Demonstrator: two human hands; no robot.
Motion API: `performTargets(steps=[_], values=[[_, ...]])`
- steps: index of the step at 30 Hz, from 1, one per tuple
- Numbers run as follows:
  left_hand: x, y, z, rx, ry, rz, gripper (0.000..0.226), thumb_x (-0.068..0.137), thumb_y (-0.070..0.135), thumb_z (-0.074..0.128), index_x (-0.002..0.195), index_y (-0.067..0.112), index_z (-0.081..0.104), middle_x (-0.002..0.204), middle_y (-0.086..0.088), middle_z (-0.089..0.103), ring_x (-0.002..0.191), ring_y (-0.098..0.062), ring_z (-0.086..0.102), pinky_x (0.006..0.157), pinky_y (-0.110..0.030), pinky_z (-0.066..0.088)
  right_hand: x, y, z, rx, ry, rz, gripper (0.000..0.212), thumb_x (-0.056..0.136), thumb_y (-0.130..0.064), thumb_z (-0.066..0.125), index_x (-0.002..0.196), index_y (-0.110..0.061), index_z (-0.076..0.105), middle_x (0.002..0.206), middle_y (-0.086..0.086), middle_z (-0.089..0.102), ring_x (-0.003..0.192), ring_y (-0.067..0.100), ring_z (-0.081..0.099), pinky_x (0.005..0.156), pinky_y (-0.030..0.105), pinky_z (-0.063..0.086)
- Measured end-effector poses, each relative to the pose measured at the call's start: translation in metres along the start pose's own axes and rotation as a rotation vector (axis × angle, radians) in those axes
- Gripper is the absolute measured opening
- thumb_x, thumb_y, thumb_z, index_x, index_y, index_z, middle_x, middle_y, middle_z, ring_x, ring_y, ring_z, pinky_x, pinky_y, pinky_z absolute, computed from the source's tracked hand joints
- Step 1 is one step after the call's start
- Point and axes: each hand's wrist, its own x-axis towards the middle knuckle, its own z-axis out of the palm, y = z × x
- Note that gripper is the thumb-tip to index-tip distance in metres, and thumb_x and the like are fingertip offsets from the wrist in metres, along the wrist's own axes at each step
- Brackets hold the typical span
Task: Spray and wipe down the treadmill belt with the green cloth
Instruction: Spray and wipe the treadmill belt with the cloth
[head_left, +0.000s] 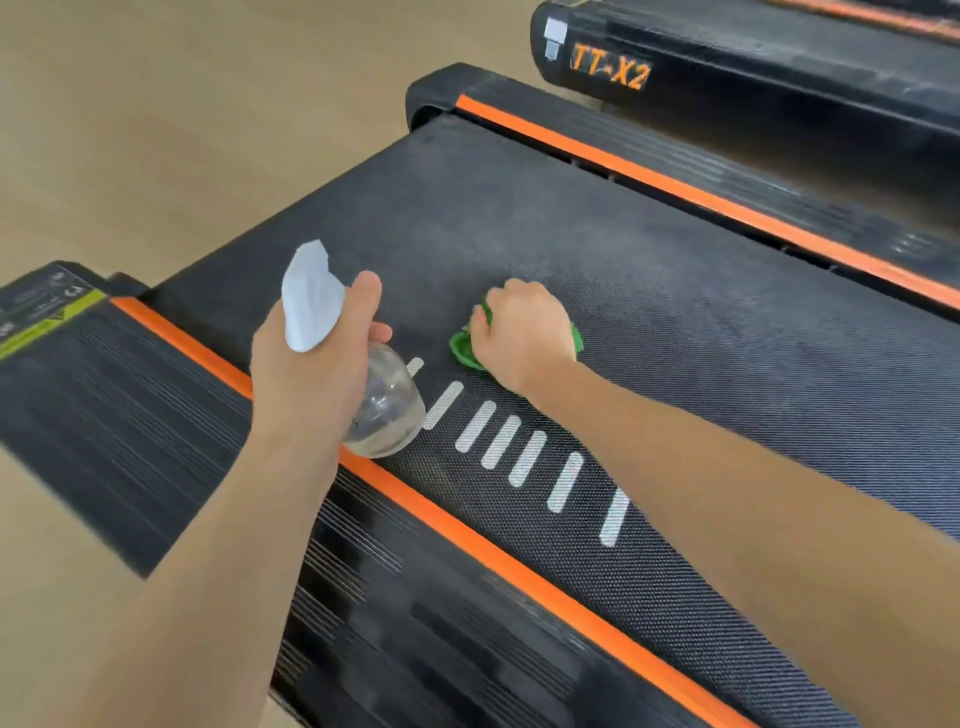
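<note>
The treadmill belt (649, 270) fills most of my view, black and finely textured, running from 5 o'clock up to 11 o'clock, with a row of white dashes (519, 452) printed across it just below my hands. Orange strips (467, 540) edge it on both sides, beside ribbed black side rails (156, 415). My right hand (524, 332) is curled over the green cloth (460, 351), bunched and pressed on the belt near the centre. My left hand (317, 364) grips a clear spray bottle (384, 405) at 9 o'clock of the cloth. Pale wood floor (182, 104) lies at 10 o'clock; another treadmill (779, 67), marked TT-X2, stands at 1 o'clock.
</note>
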Motion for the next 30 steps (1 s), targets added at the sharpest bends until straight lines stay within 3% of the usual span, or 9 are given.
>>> performTargets(steps=[2, 6, 10, 13, 16, 18, 25, 28, 30], values=[[0.000, 0.002, -0.003, 0.019, -0.021, 0.013, 0.019, 0.093, 0.053, 0.069, 0.097, 0.036, 0.062, 0.084, 0.011, 0.079, 0.058, 0.011, 0.058, 0.071, -0.025, 0.045, -0.030, -0.010, -0.002, 0.007, -0.005, -0.036, 0.033, 0.097, -0.033, 0.047, 0.080, -0.009, 0.061, 0.085, 0.012, 0.060, 0.082, 0.034, 0.058, 0.070, 0.038, 0.045], [0.006, 0.003, -0.010, 0.014, -0.002, 0.006, 0.020, 0.093, 0.054, 0.068, 0.099, 0.036, 0.062, 0.084, 0.013, 0.079, 0.067, 0.008, 0.062, 0.074, -0.025, 0.044, -0.129, -0.013, -0.030, 0.173, -0.088, -0.401, 0.028, 0.091, -0.030, 0.051, 0.070, -0.013, 0.055, 0.074, 0.007, 0.053, 0.068, 0.028, 0.049, 0.065, 0.036, 0.041], [0.008, 0.001, -0.010, -0.010, 0.004, 0.000, 0.020, 0.094, 0.055, 0.068, 0.098, 0.037, 0.060, 0.085, 0.014, 0.079, 0.073, 0.006, 0.063, 0.077, -0.026, 0.045, -0.110, 0.008, -0.028, 0.086, -0.074, -0.654, 0.028, 0.093, -0.027, 0.054, 0.069, -0.013, 0.055, 0.071, 0.006, 0.052, 0.063, 0.027, 0.046, 0.061, 0.035, 0.038], [0.011, -0.002, -0.011, 0.001, -0.006, -0.002, 0.022, 0.093, 0.056, 0.068, 0.100, 0.036, 0.061, 0.084, 0.014, 0.079, 0.060, 0.008, 0.058, 0.073, -0.027, 0.046, -0.042, 0.011, -0.012, -0.048, -0.010, -0.456, 0.032, 0.094, -0.029, 0.047, 0.071, -0.010, 0.059, 0.075, 0.011, 0.058, 0.070, 0.033, 0.056, 0.062, 0.035, 0.046], [0.013, -0.001, -0.012, 0.005, -0.011, -0.022, 0.022, 0.093, 0.056, 0.069, 0.098, 0.036, 0.061, 0.083, 0.013, 0.080, 0.056, 0.010, 0.058, 0.066, -0.022, 0.046, 0.020, 0.001, 0.007, -0.068, -0.015, -0.086, 0.036, 0.101, -0.033, 0.042, 0.088, -0.008, 0.063, 0.095, 0.012, 0.061, 0.093, 0.034, 0.057, 0.072, 0.036, 0.038], [0.015, 0.000, -0.014, 0.001, -0.023, -0.040, 0.023, 0.093, 0.056, 0.068, 0.095, 0.035, 0.062, 0.080, 0.012, 0.079, 0.052, 0.011, 0.057, 0.058, -0.019, 0.044, 0.030, -0.014, 0.011, -0.088, -0.003, -0.012, 0.036, 0.102, -0.034, 0.041, 0.092, -0.008, 0.063, 0.099, 0.012, 0.061, 0.096, 0.034, 0.057, 0.075, 0.038, 0.041], [0.020, 0.005, -0.024, 0.042, -0.164, -0.188, 0.034, 0.087, 0.055, 0.074, 0.078, 0.022, 0.073, 0.071, 0.008, 0.078, 0.070, -0.017, 0.065, 0.076, -0.038, 0.056, -0.116, 0.011, -0.032, 0.097, -0.047, -0.414, 0.029, 0.096, -0.030, 0.048, 0.072, -0.015, 0.055, 0.075, 0.002, 0.052, 0.069, 0.026, 0.049, 0.066, 0.036, 0.042], [0.024, 0.003, -0.023, 0.003, -0.237, -0.221, 0.032, 0.072, 0.058, 0.078, 0.063, 0.028, 0.077, 0.084, 0.008, 0.081, 0.088, -0.024, 0.073, 0.100, -0.049, 0.057, -0.132, 0.028, -0.035, 0.109, -0.017, -0.444, 0.027, 0.094, -0.025, 0.054, 0.069, -0.017, 0.049, 0.073, -0.001, 0.046, 0.065, 0.021, 0.042, 0.062, 0.033, 0.039], [0.028, 0.001, -0.021, -0.029, -0.255, -0.233, 0.031, 0.068, 0.057, 0.075, 0.054, 0.029, 0.074, 0.090, 0.008, 0.081, 0.091, -0.024, 0.074, 0.102, -0.047, 0.056, -0.131, 0.026, -0.034, 0.107, 0.013, -0.441, 0.027, 0.094, -0.025, 0.055, 0.069, -0.017, 0.049, 0.073, -0.002, 0.045, 0.065, 0.021, 0.041, 0.061, 0.033, 0.037]])
